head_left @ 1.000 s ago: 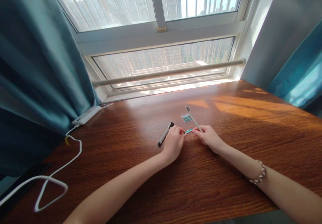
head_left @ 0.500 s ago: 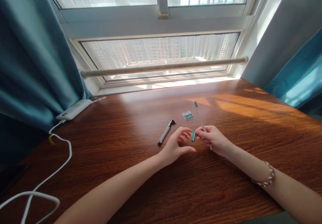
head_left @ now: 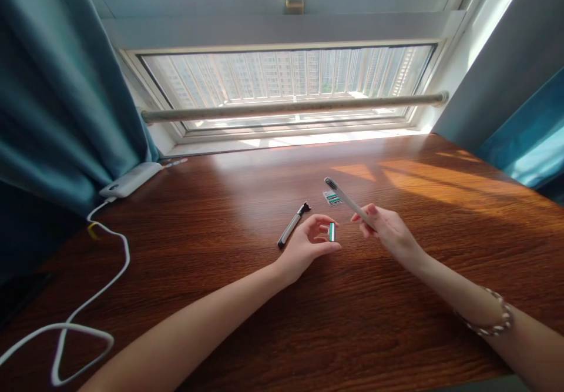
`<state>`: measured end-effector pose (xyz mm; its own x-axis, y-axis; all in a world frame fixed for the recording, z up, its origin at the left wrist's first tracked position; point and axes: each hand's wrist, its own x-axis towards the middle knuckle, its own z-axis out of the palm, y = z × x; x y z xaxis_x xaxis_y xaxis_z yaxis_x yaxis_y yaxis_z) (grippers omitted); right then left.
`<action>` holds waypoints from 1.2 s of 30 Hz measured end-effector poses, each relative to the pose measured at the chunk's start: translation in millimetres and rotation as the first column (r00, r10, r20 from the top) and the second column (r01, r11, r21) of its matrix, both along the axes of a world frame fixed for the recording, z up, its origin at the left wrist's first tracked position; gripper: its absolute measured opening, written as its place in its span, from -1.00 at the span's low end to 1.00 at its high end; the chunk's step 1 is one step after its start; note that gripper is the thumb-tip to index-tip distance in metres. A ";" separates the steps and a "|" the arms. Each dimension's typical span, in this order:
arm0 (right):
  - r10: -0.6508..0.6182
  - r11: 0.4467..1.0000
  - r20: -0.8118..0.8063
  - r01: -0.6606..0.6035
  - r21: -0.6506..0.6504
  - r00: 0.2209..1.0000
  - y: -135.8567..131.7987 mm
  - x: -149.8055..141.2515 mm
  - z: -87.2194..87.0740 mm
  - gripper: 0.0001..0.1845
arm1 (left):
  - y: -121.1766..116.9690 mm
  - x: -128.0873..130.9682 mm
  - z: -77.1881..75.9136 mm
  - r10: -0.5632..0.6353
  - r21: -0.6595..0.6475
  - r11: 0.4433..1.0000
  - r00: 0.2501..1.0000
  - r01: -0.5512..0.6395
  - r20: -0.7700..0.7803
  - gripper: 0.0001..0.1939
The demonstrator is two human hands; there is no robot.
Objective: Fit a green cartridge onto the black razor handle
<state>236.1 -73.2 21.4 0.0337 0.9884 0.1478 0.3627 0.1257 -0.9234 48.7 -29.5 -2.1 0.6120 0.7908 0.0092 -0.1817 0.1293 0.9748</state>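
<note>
Between the thumb and fingertips of my left hand (head_left: 305, 240) is a small green and white razor cartridge (head_left: 332, 232), held upright by its ends. My right hand (head_left: 390, 227) grips a white toothbrush (head_left: 352, 205) by the handle, its dark-bristled head pointing up and to the left. Just left of my left hand, a grey and black razor handle (head_left: 291, 225) lies on the wooden table. A small clear pack of razor cartridges (head_left: 333, 198) lies behind my hands, partly covered by the toothbrush.
A white power bank-like box (head_left: 132, 180) rests at the table's left edge by the blue curtain (head_left: 74, 86). Its white cable (head_left: 127, 257) loops down the left side. A rail (head_left: 295, 108) crosses before the window, beyond the brown table (head_left: 308, 333).
The razor cartridge has passed from my right hand's fingers into my left hand. My right hand has drawn away to the right, and the toothbrush is turned and raised.
</note>
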 end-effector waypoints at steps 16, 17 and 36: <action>-0.269 0.789 0.790 -0.344 0.509 0.551 -15.1 39.3 -16.6 -0.57 | 1.9 -12.1 -9.7 0.015 -0.058 0.998 0.999 -0.012 0.042 -0.59; -0.272 0.787 0.804 -0.359 0.502 0.528 -14.9 38.8 -16.2 -0.56 | 1.9 -12.0 -9.9 0.015 -0.057 0.998 0.999 -0.013 0.042 -0.59; -0.370 0.798 0.818 -0.300 0.523 0.441 -16.8 30.6 -17.9 -0.60 | 2.1 -11.5 -12.3 0.035 -0.094 0.995 0.998 -0.031 0.044 -0.56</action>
<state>266.7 -90.0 3.6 -0.4066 0.7060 0.5798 0.9034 0.4052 0.1401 37.2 -27.5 -14.4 0.5863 0.8092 -0.0383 -0.2317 0.2128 0.9492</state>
